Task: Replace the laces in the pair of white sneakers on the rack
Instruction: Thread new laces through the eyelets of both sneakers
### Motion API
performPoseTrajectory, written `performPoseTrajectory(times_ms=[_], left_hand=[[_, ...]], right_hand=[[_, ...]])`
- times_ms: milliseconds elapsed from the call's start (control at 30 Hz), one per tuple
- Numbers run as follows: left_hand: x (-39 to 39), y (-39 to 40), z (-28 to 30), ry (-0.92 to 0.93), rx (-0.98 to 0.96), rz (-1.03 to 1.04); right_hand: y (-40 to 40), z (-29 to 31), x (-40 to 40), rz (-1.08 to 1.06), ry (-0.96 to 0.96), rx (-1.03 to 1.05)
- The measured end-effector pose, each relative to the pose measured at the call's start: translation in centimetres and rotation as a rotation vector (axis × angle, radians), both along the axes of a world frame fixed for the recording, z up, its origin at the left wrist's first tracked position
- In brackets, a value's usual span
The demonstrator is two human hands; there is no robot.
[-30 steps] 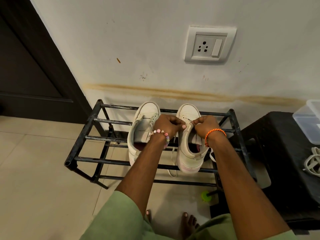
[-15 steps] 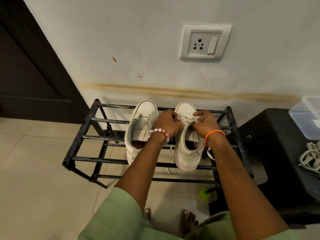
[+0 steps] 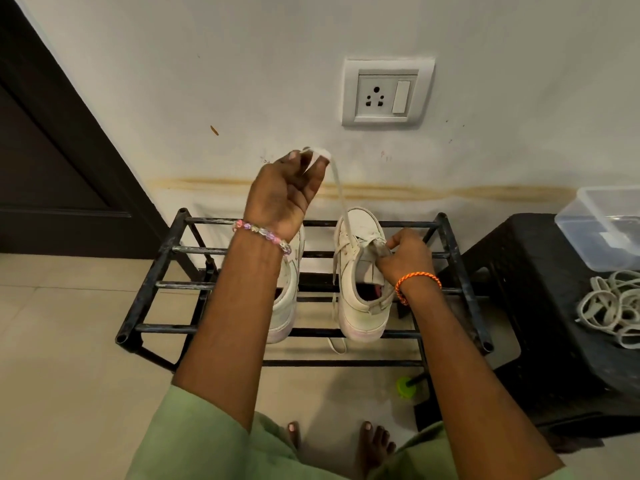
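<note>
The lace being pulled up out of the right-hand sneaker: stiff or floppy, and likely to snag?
Probably floppy: the lace is straight only where the left hand pulls it taut, and its free end droops below the rack. It looks flat and light. It may drag in the eyelets, since the right hand grips the sneaker, seemingly to steady it.

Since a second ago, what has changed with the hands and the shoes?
The left hand rose from the right sneaker, pinching its lace and drawing it up and out. The right hand stayed gripping that sneaker's tongue. Both sneakers remain on the rack.
</note>
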State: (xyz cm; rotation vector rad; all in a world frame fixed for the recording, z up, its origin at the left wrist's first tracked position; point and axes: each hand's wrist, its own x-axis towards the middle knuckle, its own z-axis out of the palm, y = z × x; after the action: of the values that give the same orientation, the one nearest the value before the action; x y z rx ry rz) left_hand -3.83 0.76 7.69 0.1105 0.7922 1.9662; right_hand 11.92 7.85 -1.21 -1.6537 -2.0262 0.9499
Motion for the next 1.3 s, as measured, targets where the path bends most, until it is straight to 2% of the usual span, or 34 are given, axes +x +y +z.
performPoseTrajectory(times_ms=[67,133,233,267,300,367,567,667,800,967,1033,1067,1100,1200,1233,1300], left_hand=[[-0.2,-0.3,-0.4,0.026,-0.083,-0.068],[0.1,-0.3,-2.0,0.189,-0.3,-0.18],[1.1,0.2,-5.3,0.772,-0.743,-0.345],[1.6,0.4,-6.1,0.98,-0.825,-0.394],[2.2,0.6,-6.6,1.144,-0.856,-0.433],[3.2,0.8,-7.3,1.299,-0.845,-0.436],[3.7,1.4,-8.0,1.349,-0.884,-0.285],[3.3,1.7,-7.3,1.13,-0.784,-0.276],[3.2,1.7,-4.6,0.775,-0.518,-0.14],[3.3,1.6,-1.5,0.566,-0.247,-0.046],[3.3,1.7,-1.8,0.506,-0.249,-0.066],[3.3,1.7,-2.4,0.577,-0.326,-0.07],[3.2,1.7,-3.3,0.736,-0.434,-0.09],[3.4,1.3,-6.4,1.326,-0.746,-0.304],[3.4,1.2,-7.4,1.417,-0.816,-0.368],[3.6,1.2,-8.4,1.445,-0.864,-0.371]], right_hand=[[-0.1,0.2,0.0,0.005,0.022,-0.01],[-0.1,0.4,0.1,0.012,0.039,-0.03],[0.0,0.4,0.3,0.024,0.05,-0.068],[0.1,0.4,0.3,0.028,0.047,-0.071],[0.1,0.3,0.2,0.032,0.045,-0.073],[0.2,0.3,0.2,0.042,0.04,-0.076],[0.8,0.3,0.4,0.073,0.043,-0.12],[0.9,0.2,0.4,0.078,0.034,-0.131],[1.0,0.1,0.4,0.076,0.046,-0.154],[1.0,0.2,0.3,0.074,0.053,-0.157],[1.0,0.2,0.3,0.075,0.045,-0.146],[1.0,0.2,0.4,0.074,0.04,-0.141],[1.0,0.2,0.4,0.073,0.039,-0.14],[1.0,0.3,0.5,0.078,0.04,-0.146],[1.1,0.3,0.5,0.079,0.042,-0.148],[1.1,0.2,0.4,0.079,0.04,-0.148]])
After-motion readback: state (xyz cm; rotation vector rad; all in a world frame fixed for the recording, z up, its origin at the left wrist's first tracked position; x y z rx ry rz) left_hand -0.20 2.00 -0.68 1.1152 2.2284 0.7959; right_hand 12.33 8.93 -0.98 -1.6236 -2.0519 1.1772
